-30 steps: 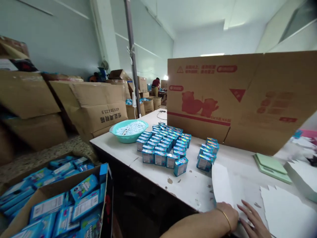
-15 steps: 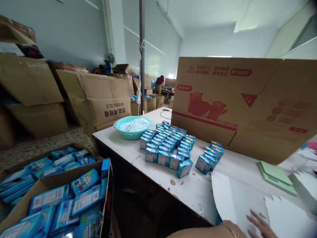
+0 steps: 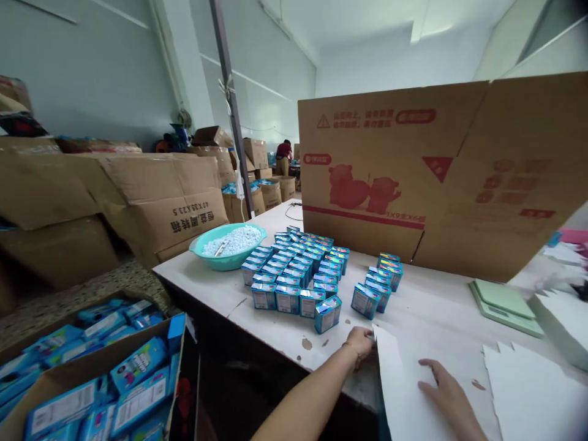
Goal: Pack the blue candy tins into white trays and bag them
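A: White paper sheet, left edge curled up [image 3: 389, 380]: where?
B: Lower right of the frame, on the white, chipped surface [image 3: 441, 306], running out at the bottom. Left hand [image 3: 361, 342] at its upper-left corner, fingers curled narrow; cannot tell if they grip the paper.
A: Right hand [image 3: 444, 392]?
B: Right of the curled edge, low in the frame. Thumb and forefinger wide apart, holding nothing.
A: Against a second ago?
B: Hands then close together near the bottom edge; now well apart, left one farther up the frame, near the small group of glossy blue cardboard boxes [image 3: 365, 300], right of centre. That group's nearest box now sits turned, its label facing more to the left.
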Demonstrator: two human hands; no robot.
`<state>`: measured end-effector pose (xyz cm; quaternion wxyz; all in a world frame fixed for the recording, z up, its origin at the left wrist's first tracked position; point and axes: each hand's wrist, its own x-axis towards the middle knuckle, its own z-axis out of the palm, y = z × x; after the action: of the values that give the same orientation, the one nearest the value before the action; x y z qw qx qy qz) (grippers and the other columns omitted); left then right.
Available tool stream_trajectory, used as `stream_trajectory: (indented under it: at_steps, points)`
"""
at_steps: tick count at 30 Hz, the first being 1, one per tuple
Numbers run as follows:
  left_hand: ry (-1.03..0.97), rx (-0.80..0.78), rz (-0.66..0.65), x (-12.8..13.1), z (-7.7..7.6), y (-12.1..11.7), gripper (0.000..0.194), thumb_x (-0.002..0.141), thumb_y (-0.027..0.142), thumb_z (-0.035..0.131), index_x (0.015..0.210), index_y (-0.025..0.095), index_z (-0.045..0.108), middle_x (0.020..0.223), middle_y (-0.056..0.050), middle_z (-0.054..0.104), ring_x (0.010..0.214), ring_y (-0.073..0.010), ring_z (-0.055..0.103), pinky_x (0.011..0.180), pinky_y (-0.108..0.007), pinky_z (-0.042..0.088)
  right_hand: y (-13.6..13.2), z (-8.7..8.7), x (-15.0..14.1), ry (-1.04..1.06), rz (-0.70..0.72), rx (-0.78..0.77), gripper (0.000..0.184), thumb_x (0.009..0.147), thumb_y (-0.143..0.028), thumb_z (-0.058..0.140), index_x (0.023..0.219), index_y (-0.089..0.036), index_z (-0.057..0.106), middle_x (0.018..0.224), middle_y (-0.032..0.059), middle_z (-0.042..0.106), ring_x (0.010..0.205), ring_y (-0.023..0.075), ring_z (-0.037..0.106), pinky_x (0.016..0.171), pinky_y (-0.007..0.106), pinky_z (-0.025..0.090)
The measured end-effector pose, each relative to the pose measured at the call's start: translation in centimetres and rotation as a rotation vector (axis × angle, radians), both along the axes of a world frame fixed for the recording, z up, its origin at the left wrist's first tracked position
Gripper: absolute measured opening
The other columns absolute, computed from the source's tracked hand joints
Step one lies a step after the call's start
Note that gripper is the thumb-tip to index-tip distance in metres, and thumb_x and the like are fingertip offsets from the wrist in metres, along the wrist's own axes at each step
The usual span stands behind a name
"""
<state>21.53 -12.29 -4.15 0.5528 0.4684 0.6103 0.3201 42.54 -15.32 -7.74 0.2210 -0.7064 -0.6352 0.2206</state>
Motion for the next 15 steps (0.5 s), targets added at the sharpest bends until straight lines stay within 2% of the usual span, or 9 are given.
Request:
stream_trajectory:
  at_steps: [3, 6, 8, 9, 11, 13, 15]
  points:
    - [-0.021, -0.023, -0.019, -0.3, -1.4, -1.2, 0.043, 0.07, 0.054, 0.045, 0.073, 0.013, 0.057, 0.059, -0.003, 0.054, 0.054, -0.013, 0.052, 0.049, -0.026, 0.042, -3.6, -0.5, -1.2, 0.022, -0.091, 0.013, 0.038, 0.061, -0.038, 0.044, 0.095, -0.022, 0.051, 0.086, 0.004, 0.062, 0.08, 0.0243, 0.059, 0.072, 0.033, 0.044]
    - [-0.063, 0.027, -0.053, -1.2, -0.4, -2.3, 0.058, 0.064, 0.066, 0.042, 0.072, 0.011, 0.059, 0.061, -0.003, 0.054, 0.056, -0.0117, 0.05, 0.047, -0.022, 0.04, -5.5, 0.5, -2.2, 0.019, -0.122, 0.036, 0.038, 0.067, -0.043, 0.039, 0.098, -0.024, 0.048, 0.09, 0.0036, 0.062, 0.074, 0.022, 0.06, 0.07, 0.032, 0.044]
    - [-0.09, 0.04, -0.106, -1.9, 0.9, -2.6, 0.063, 0.064, 0.068, 0.038, 0.082, 0.012, 0.061, 0.076, -0.005, 0.058, 0.062, -0.0129, 0.051, 0.048, -0.023, 0.041, -5.8, 1.6, -2.9, -0.021, -0.127, 0.053, 0.036, 0.069, -0.042, 0.036, 0.098, -0.024, 0.047, 0.087, 0.0036, 0.062, 0.071, 0.0218, 0.06, 0.066, 0.031, 0.044]
    - [-0.061, 0.06, -0.144, -2.3, 1.4, -2.6, 0.061, 0.064, 0.066, 0.041, 0.09, 0.013, 0.06, 0.085, -0.006, 0.059, 0.067, -0.0136, 0.052, 0.051, -0.023, 0.042, -5.8, 2.1, -3.3, -0.044, -0.121, 0.062, 0.034, 0.07, -0.04, 0.035, 0.098, -0.024, 0.047, 0.084, 0.0036, 0.063, 0.07, 0.022, 0.06, 0.064, 0.031, 0.043]
    - [0.137, 0.134, -0.235, -3.1, 1.9, -2.7, 0.054, 0.06, 0.052, 0.056, 0.1, 0.017, 0.058, 0.095, -0.005, 0.06, 0.074, -0.0149, 0.054, 0.058, -0.025, 0.044, -5.7, 2.8, -3.9, -0.082, -0.075, 0.079, 0.03, 0.073, -0.037, 0.034, 0.097, -0.024, 0.047, 0.077, 0.0029, 0.063, 0.068, 0.0219, 0.06, 0.061, 0.03, 0.042]
    - [0.393, 0.2, -0.302, -3.8, 1.5, -2.8, 0.048, 0.054, 0.029, 0.064, 0.1, 0.017, 0.06, 0.088, -0.003, 0.063, 0.075, -0.0154, 0.054, 0.066, -0.025, 0.044, -5.5, 2.8, -4.4, -0.098, 0.001, 0.065, 0.025, 0.074, -0.034, 0.033, 0.093, -0.025, 0.048, 0.07, 0.0015, 0.063, 0.066, 0.021, 0.06, 0.06, 0.028, 0.042]
    - [0.517, 0.21, -0.315, -4.2, 0.5, -3.0, 0.049, 0.053, 0.013, 0.058, 0.102, 0.016, 0.06, 0.078, -0.002, 0.065, 0.074, -0.0147, 0.055, 0.07, -0.024, 0.043, -5.1, 2.3, -4.5, -0.094, 0.033, 0.033, 0.025, 0.075, -0.033, 0.033, 0.093, -0.025, 0.048, 0.069, 0.0009, 0.063, 0.068, 0.0203, 0.06, 0.06, 0.027, 0.042]
